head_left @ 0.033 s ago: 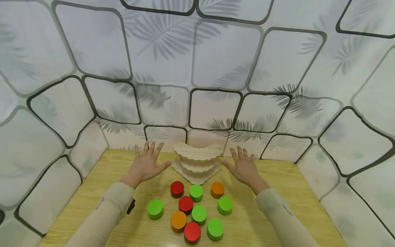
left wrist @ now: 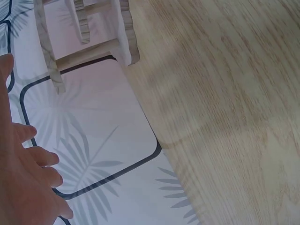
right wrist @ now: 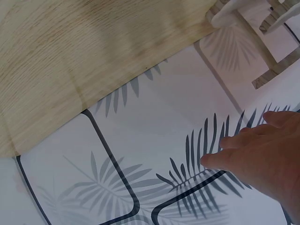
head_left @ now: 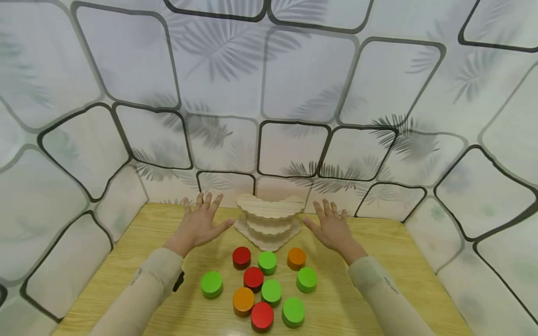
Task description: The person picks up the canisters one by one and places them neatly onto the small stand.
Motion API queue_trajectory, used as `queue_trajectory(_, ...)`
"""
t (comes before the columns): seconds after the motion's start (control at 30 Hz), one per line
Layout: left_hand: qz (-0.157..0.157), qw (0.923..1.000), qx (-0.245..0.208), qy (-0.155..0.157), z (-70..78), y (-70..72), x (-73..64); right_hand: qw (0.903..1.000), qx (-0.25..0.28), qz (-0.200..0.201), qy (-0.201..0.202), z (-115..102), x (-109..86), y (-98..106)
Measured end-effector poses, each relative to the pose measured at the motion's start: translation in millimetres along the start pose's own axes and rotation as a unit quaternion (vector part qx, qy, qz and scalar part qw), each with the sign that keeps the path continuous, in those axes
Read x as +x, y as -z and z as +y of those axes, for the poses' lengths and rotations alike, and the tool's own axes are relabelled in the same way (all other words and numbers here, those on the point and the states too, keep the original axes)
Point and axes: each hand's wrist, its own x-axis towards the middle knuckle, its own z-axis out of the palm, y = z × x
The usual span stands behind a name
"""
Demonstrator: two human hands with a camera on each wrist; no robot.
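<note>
My left hand [head_left: 199, 223] is spread with straight fingers at the left of a pale wooden tiered stand [head_left: 269, 207] with scalloped edges. On the stand's other side my right hand [head_left: 333, 228] is spread likewise. Neither hand holds anything, and both thumbs point in toward the stand. Nearer the body lie several short round blocks: a red block [head_left: 241, 257], a green block [head_left: 267, 262] and an orange block [head_left: 296, 258] are closest to the stand. Each wrist view catches part of a hand and the stand's wooden slats [left wrist: 126, 33].
A wood-grain table [head_left: 168, 298] carries everything. Walls of patterned cloth [head_left: 227, 144] with stone outlines and leaves close in its back and both sides. A green block [head_left: 211, 284] lies apart from the others at the left, close to the left sleeve [head_left: 147, 280].
</note>
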Motion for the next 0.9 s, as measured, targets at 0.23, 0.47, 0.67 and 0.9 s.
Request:
queue_trajectory(0.23, 0.001, 1.0, 0.001, -0.001, -1.5, -1.8, -2.4, 1.0, 0.005, -0.003, 0.002, -2, 1.1, -1)
queue_trajectory(0.47, 0.002, 0.9999, -0.013, -0.002, -4.7, -4.8, -10.8, 0.9994, 0.03, -0.003, 0.014, -1, 5.9, -3)
queue_trajectory(0.67, 0.009, 0.9977, -0.067, 0.001, -6.2, -12.7, -25.7, 0.9982, 0.055, -0.003, 0.024, -2, 12.9, -6)
queue_trajectory(0.9, -0.021, 0.9794, -0.196, 0.043, -3.5, -26.3, -58.6, 0.997, 0.069, -0.018, 0.03, -4, 20.4, -11)
